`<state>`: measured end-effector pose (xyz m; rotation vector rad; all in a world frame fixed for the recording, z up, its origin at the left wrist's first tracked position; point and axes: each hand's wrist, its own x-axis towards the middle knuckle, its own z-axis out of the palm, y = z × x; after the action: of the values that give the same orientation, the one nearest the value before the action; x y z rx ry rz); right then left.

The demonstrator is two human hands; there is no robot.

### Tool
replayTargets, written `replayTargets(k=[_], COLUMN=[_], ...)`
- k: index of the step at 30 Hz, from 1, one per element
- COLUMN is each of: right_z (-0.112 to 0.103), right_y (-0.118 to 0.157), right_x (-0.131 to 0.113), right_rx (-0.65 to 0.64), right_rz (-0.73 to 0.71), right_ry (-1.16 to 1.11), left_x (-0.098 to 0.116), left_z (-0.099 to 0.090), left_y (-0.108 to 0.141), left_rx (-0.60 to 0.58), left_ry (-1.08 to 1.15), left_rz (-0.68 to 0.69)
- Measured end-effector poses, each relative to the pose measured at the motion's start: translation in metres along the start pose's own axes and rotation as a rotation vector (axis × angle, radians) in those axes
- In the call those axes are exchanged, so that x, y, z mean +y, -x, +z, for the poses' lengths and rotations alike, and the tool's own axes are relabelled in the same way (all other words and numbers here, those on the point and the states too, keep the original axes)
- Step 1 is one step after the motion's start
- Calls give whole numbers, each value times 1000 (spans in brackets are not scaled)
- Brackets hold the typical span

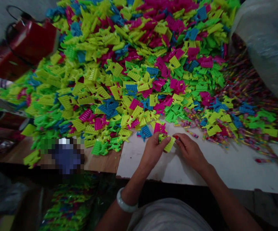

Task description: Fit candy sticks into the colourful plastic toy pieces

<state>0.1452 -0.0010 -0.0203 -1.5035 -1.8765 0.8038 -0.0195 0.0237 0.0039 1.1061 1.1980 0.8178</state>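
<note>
My left hand (152, 151) is closed on a flat yellow plastic piece (170, 145) with a ribbed, figure-like shape, held just above the white board. Close to that piece's right edge, my right hand (191, 152) pinches a small red thing (176, 137), mostly hidden by the fingers. A pink plastic piece (160, 128) shows just beyond my left fingers, and a blue one (144, 132) lies to their left. Beyond both hands rises a large heap of similar pieces (134, 86) in yellow, green, pink and blue.
Many thin, colourful wrapped sticks (242, 77) are piled at the right beside a translucent plastic bag (269, 41). A red device (28, 48) with black cables stands at the back left. Packed colourful pieces (66, 205) sit below the table edge, near a blurred-out patch (65, 157).
</note>
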Motion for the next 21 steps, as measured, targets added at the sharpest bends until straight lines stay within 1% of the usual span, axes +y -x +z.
replayTargets(k=[3, 9, 12, 14, 17, 19, 21], right_z=[2, 5, 8, 11, 18, 21, 19], right_y=[-1, 1, 2, 3, 5, 6, 7], right_x=[1, 2, 2, 1, 0, 0, -3], right_rx=[-8, 25, 51, 91, 128, 117, 78], right_rz=[-39, -76, -101, -120, -137, -145, -159], right_ry=[5, 44, 83, 104, 117, 117, 100], left_x=[2, 1, -1, -2, -3, -3, -3], left_z=[3, 2, 5, 9, 15, 16, 16], left_y=[0, -1, 0, 0, 1, 2, 2], left_rx=[14, 59, 128, 187, 243, 266, 283], left_ry=[-36, -152, -204, -197, -165, -163, -163], left_rz=[-1, 36, 54, 60, 63, 65, 60])
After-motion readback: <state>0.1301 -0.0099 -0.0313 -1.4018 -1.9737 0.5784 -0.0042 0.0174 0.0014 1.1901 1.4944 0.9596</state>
